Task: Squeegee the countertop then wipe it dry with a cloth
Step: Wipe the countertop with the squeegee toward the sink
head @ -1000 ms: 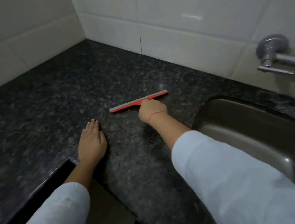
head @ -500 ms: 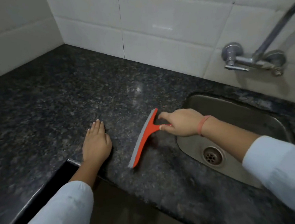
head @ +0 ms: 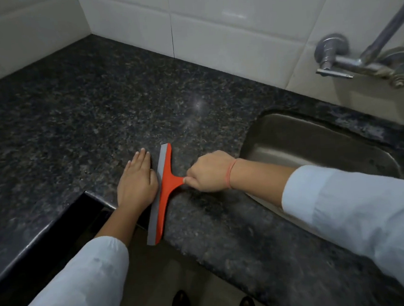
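An orange squeegee with a grey rubber blade lies blade-down on the dark speckled granite countertop, its near end sticking out past the counter's front edge. My right hand is closed around its short handle, just left of the sink. My left hand rests flat on the counter, fingers together, right beside the blade's left side near the inner corner of the counter edge. No cloth is in view.
A steel sink is set into the counter on the right. A wall tap juts out above it. White tiled walls close the back and left. The counter's front edge forms an L; floor and shoes show below.
My right hand has drawn the squeegee left and toward me, from the sink's edge to beside my left hand. The blade end now overhangs the front edge. My left hand stayed flat.
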